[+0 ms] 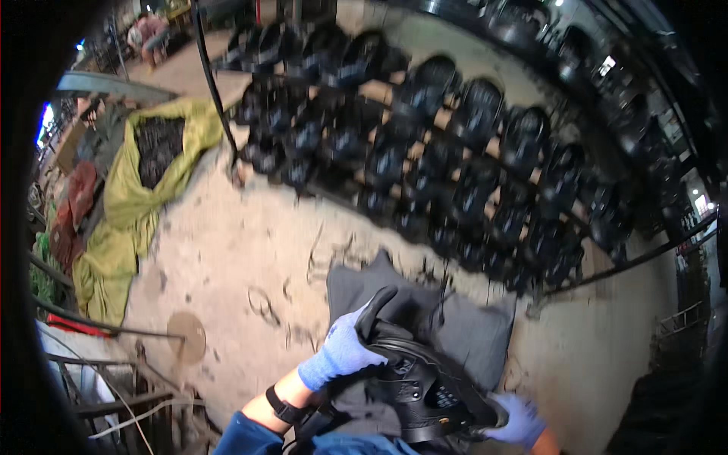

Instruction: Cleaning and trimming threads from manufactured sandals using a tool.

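Note:
Low in front of my body I hold a black leather shoe (425, 390), with round metal rivets showing on its side. My left hand (345, 345), in a blue knit glove with black-coated fingers, is closed on its upper left end, the thumb sticking up. At the lower right end my right hand (518, 422), gloved in the same blue, is closed around the edge; its fingertips are partly hidden. Just beyond the shoe lies a dark grey cloth (470, 326), partly covered by the shoe and my left hand.
A long metal rack (326, 186) holding rows of black shoes (478, 110) crosses the far side and right. Yellow-green sacking (121, 208) with dark pieces inside lies left. Thin scraps (262, 305) litter the floor. Metal bars (114, 402) stand lower left; a person (149, 34) is far back.

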The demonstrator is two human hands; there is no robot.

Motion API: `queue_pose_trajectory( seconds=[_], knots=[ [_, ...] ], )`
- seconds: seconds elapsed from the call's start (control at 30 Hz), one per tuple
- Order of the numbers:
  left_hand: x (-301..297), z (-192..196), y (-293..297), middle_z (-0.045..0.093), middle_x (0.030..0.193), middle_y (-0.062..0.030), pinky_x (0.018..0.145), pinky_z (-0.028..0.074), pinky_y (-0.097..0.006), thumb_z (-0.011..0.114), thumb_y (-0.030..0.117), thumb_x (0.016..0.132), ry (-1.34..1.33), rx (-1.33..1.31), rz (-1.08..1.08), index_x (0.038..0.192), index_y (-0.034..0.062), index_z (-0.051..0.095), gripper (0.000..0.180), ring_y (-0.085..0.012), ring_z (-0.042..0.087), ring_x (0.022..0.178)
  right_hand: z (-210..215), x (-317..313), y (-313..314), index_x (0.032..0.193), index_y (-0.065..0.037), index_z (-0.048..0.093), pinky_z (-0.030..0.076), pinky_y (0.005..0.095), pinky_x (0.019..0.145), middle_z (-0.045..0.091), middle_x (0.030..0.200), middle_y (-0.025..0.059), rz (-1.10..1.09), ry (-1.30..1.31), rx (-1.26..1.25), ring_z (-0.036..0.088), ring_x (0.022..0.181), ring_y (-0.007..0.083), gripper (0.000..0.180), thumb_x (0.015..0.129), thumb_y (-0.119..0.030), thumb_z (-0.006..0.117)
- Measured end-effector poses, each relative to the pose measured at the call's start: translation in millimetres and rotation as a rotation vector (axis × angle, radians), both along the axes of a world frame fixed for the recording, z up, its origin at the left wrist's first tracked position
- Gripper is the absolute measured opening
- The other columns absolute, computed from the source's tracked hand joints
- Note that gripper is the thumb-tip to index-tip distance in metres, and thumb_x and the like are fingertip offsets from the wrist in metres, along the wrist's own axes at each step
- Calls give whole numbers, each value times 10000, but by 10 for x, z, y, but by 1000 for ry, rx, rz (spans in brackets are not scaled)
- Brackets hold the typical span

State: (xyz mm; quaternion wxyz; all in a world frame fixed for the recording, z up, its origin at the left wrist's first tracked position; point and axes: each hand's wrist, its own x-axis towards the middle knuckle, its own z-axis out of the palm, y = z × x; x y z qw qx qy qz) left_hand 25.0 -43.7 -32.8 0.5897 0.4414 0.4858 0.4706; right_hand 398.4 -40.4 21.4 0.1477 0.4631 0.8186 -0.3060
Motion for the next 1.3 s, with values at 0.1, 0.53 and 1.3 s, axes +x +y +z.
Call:
queue_pose_trajectory(
  seconds=[0.1, 0.53, 1.3],
  knots=[
    [-258, 401, 339, 610, 1229, -109, 947, 444, -301, 811, 89, 603, 298, 241, 18, 1447, 58, 325, 975, -154, 610, 1062, -413, -31, -328, 1172, 48, 562, 493, 358, 861, 637, 1023, 166, -456, 291, 70, 607, 954, 260, 686, 640, -268, 859],
    [-2194, 2212, 2250, 569, 1094, -105, 788, 551, -406, 538, 407, 930, -394, 350, 611, 1332, 103, 440, 513, -271, 628, 880, 1584, -2698, 1629, 1131, -46, 612, 437, 332, 581, 631, 916, 134, -392, 1449, 437, 581, 712, 256, 365, 798, -191, 592],
    [-326, 401, 418, 613, 1014, -70, 801, 499, -314, 681, 51, 700, 167, 471, 459, 1054, 18, 595, 365, -191, 595, 918, 277, -1798, 899, 1197, 25, 559, 398, 206, 431, 682, 805, 62, -556, 1056, -148, 546, 472, 66, 325, 969, -202, 513]
  ],
)
